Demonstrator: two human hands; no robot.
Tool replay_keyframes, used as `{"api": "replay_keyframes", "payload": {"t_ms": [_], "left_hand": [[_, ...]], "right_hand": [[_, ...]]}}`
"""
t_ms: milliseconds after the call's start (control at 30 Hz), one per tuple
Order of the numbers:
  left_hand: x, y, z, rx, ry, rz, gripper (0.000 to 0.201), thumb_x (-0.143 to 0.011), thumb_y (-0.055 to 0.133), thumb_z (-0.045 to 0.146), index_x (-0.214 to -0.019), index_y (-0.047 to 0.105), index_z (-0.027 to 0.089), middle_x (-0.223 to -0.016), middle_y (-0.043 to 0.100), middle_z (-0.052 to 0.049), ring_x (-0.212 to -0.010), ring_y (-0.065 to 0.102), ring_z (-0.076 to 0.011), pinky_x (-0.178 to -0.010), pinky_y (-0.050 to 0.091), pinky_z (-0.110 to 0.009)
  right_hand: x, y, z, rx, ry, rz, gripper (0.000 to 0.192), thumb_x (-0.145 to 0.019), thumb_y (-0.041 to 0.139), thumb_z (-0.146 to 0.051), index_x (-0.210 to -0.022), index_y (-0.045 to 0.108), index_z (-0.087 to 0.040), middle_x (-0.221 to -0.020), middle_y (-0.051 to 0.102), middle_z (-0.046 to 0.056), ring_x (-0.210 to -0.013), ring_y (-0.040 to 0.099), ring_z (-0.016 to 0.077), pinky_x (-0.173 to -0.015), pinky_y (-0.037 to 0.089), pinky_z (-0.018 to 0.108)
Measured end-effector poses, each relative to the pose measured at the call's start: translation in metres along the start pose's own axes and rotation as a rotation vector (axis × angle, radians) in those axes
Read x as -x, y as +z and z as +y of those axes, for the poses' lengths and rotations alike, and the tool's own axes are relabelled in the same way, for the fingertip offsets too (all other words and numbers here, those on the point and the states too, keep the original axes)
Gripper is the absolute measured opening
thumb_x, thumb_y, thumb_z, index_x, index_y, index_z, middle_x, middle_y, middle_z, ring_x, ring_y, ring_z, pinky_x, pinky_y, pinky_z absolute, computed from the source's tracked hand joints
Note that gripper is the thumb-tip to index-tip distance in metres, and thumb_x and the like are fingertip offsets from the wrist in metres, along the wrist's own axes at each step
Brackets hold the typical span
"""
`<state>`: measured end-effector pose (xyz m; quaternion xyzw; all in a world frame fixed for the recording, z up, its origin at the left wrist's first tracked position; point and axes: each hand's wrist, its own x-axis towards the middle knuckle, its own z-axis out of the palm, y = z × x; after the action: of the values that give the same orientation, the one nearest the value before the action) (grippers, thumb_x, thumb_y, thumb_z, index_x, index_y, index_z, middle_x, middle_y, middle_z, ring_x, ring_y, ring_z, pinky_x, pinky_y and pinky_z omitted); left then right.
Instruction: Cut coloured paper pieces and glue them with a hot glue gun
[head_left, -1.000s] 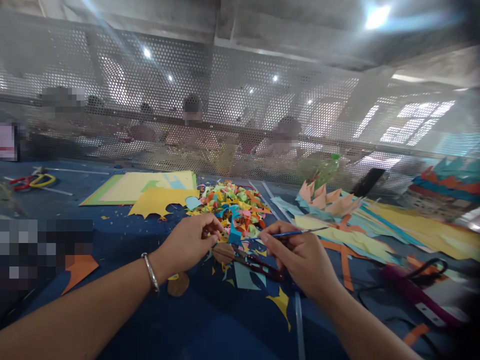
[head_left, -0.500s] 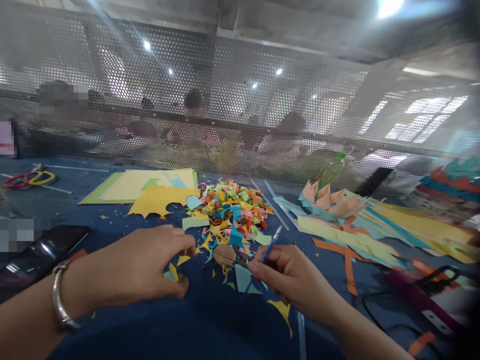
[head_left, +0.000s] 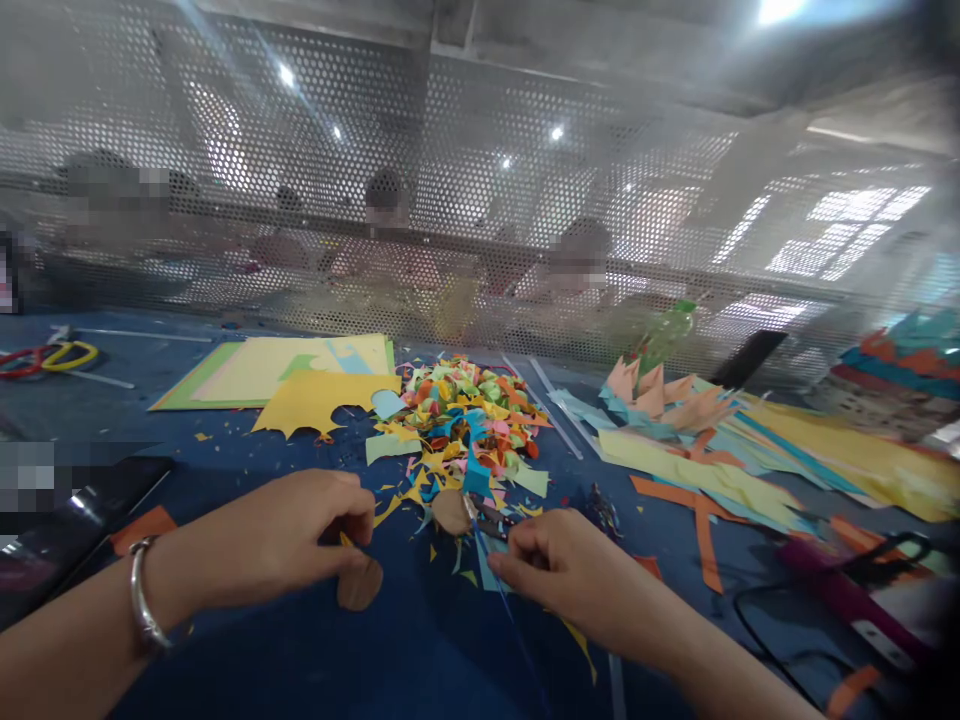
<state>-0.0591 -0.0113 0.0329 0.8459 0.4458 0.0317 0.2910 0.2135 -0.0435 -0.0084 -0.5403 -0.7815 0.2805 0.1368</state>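
Near the front edge of the bench my left hand (head_left: 289, 535) pinches a brown paper piece (head_left: 359, 584) flat on the blue cloth. My right hand (head_left: 559, 560), fingers closed, is clamped on a thin blue stick (head_left: 504, 590), too blurred to name, whose long axis runs from my fingers toward the front edge. Between my hands lies another brown cutout (head_left: 451, 511). Beyond sits the heap of coloured scraps (head_left: 465, 420), with yellow sheets (head_left: 300, 375) toward the far left. I can read no writing anywhere.

Brown paper disc (head_left: 360, 584), seemingly flat; tabletop
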Motion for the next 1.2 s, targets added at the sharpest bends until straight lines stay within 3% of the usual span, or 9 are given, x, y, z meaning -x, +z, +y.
{"api": "replay_keyframes", "payload": {"t_ms": [167,333,567,867,1200], "left_hand": [[-0.006,0.002,-0.008,0.080,-0.009,0.000,0.015,-0.077,0.054,0.031,-0.072,0.062,0.020,-0.069,0.061,-0.001,-0.063,0.053,-0.0160,-0.055,0.031,-0.025],[-0.012,0.006,-0.006,0.143,-0.013,0.107,0.023,-0.081,0.051,0.038,-0.070,0.058,0.019,-0.064,0.060,0.000,-0.058,0.052,-0.0143,-0.053,0.032,-0.025],[-0.024,0.025,0.024,0.431,0.059,0.235,0.024,-0.087,0.046,0.040,-0.077,0.053,0.019,-0.067,0.062,0.000,-0.063,0.058,-0.0139,-0.059,0.042,-0.025],[-0.036,0.045,0.058,0.352,0.186,0.326,0.017,-0.087,0.046,0.031,-0.075,0.052,0.019,-0.063,0.055,0.002,-0.057,0.046,-0.0118,-0.053,0.034,-0.026],[-0.039,0.053,0.045,0.673,0.204,0.325,0.022,-0.087,0.050,0.036,-0.074,0.050,0.018,-0.066,0.051,0.002,-0.061,0.048,-0.0112,-0.056,0.039,-0.025]], "right_hand": [[0.001,0.001,-0.002,0.004,-0.035,0.119,0.032,-0.081,0.054,-0.030,-0.052,0.043,-0.019,-0.047,0.035,-0.005,-0.044,0.030,0.0095,-0.041,0.018,0.024],[0.002,0.001,-0.008,-0.062,-0.075,0.131,0.025,-0.084,0.050,-0.029,-0.061,0.046,-0.020,-0.053,0.040,-0.005,-0.048,0.034,0.0104,-0.045,0.025,0.024],[0.008,0.004,-0.017,-0.258,-0.119,0.142,0.027,-0.087,0.048,-0.034,-0.065,0.048,-0.020,-0.058,0.043,-0.003,-0.053,0.038,0.0112,-0.049,0.029,0.023],[0.008,0.006,-0.018,-0.402,-0.136,0.138,0.027,-0.087,0.051,-0.040,-0.070,0.053,-0.019,-0.061,0.043,-0.003,-0.056,0.037,0.0116,-0.052,0.031,0.023],[0.003,0.003,-0.017,-0.448,-0.137,0.160,0.029,-0.087,0.052,-0.040,-0.069,0.053,-0.018,-0.061,0.042,-0.004,-0.055,0.037,0.0098,-0.051,0.032,0.020]]}}
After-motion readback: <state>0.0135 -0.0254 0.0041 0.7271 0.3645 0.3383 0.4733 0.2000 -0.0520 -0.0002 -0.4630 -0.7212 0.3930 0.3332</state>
